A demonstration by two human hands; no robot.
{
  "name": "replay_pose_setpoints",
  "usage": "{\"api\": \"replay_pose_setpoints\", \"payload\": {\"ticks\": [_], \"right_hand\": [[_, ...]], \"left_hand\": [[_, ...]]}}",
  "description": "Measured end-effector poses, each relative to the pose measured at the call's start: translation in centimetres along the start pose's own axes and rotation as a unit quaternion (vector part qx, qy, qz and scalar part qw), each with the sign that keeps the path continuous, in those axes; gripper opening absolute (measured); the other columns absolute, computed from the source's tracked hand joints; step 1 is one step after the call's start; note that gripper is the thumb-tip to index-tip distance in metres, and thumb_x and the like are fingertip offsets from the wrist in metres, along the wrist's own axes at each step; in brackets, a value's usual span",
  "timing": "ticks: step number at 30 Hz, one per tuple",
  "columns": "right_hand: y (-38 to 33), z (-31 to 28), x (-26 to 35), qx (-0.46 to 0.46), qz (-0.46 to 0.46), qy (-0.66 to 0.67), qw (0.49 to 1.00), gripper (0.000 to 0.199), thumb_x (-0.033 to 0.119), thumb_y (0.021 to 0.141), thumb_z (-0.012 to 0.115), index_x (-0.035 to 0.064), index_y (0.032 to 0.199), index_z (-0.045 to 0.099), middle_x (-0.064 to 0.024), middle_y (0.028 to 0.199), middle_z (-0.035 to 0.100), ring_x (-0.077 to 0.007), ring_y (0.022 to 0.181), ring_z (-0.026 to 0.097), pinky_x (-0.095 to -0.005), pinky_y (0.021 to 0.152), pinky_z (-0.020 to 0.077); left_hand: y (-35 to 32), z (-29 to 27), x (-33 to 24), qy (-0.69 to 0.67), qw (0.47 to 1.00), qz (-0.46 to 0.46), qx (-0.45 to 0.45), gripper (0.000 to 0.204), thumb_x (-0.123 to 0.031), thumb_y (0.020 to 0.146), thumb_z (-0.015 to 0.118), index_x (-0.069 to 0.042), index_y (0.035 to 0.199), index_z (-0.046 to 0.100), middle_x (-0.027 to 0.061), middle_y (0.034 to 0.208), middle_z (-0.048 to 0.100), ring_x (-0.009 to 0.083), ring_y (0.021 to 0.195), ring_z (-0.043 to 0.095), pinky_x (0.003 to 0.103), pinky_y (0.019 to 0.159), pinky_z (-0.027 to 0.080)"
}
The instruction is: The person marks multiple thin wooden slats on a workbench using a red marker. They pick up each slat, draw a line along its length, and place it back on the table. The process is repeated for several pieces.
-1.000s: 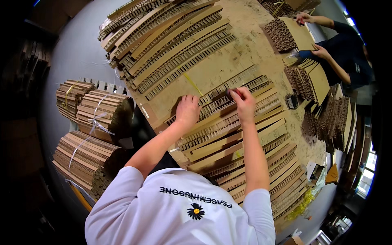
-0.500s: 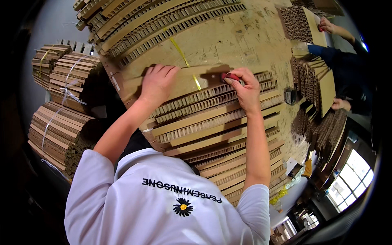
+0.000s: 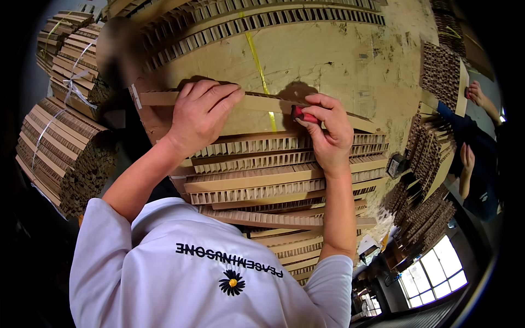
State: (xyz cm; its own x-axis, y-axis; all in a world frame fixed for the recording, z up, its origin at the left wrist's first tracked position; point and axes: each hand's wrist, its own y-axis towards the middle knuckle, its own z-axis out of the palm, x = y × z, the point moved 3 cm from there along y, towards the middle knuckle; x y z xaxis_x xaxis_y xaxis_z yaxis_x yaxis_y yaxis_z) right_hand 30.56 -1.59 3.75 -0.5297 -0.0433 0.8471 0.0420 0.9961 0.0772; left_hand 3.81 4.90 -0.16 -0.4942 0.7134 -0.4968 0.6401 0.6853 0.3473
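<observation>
Grasping a red-and-black tool (image 3: 304, 113), your right hand (image 3: 331, 131) lies right of centre; your left hand (image 3: 205, 112) rests over a cardboard strip (image 3: 254, 103), its underside hidden, so whether it grips or only presses cannot be told. Beneath both, a tan work surface (image 3: 350, 65) spans the upper middle. Honeycomb strips (image 3: 257, 183) lie in rows below your hands; a tied bundle (image 3: 60, 147) stands at the left edge. Your strip slants across the centre, over a thin yellow band (image 3: 253, 52). Smallest, your tool overlaps the strip in view, contact unclear.
</observation>
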Motion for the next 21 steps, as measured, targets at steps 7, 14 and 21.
{"api": "replay_pose_setpoints", "payload": {"ticks": [7, 14, 21], "right_hand": [[0.15, -0.01, 0.02, -0.005, -0.04, -0.049, 0.998, 0.023, -0.002, 0.081, 0.085, 0.003, 0.101, 0.075, -0.0105, 0.108, 0.075, -0.0306, 0.105, 0.07, -0.0391, 0.092, 0.0577], [0.53, 0.42, 0.35, -0.005, -0.053, -0.077, 0.996, 0.022, -0.001, 0.08, 0.085, 0.0035, 0.099, 0.075, -0.0092, 0.107, 0.075, -0.0304, 0.103, 0.069, -0.0394, 0.09, 0.0563], [0.49, 0.59, 0.39, -0.007, -0.062, -0.086, 0.994, 0.023, -0.001, 0.079, 0.085, 0.0035, 0.099, 0.075, -0.0088, 0.106, 0.075, -0.0299, 0.103, 0.069, -0.0391, 0.089, 0.0563]], "left_hand": [[0.32, 0.22, -0.12, -0.011, 1.0, 0.005, -0.006, 0.038, -0.001, 0.083, 0.072, -0.006, 0.12, 0.072, 0.0061, 0.117, 0.074, 0.0285, 0.097, 0.066, 0.038, 0.082, 0.05], [0.29, 0.13, -0.04, -0.009, 1.0, 0.004, -0.007, 0.038, 0.0, 0.081, 0.073, -0.006, 0.119, 0.073, 0.0062, 0.117, 0.075, 0.0283, 0.097, 0.067, 0.038, 0.081, 0.05], [0.07, 0.25, 0.06, -0.001, 1.0, 0.002, -0.004, 0.039, -0.002, 0.08, 0.073, -0.007, 0.119, 0.074, 0.0051, 0.117, 0.075, 0.0271, 0.097, 0.067, 0.038, 0.082, 0.05]]}}
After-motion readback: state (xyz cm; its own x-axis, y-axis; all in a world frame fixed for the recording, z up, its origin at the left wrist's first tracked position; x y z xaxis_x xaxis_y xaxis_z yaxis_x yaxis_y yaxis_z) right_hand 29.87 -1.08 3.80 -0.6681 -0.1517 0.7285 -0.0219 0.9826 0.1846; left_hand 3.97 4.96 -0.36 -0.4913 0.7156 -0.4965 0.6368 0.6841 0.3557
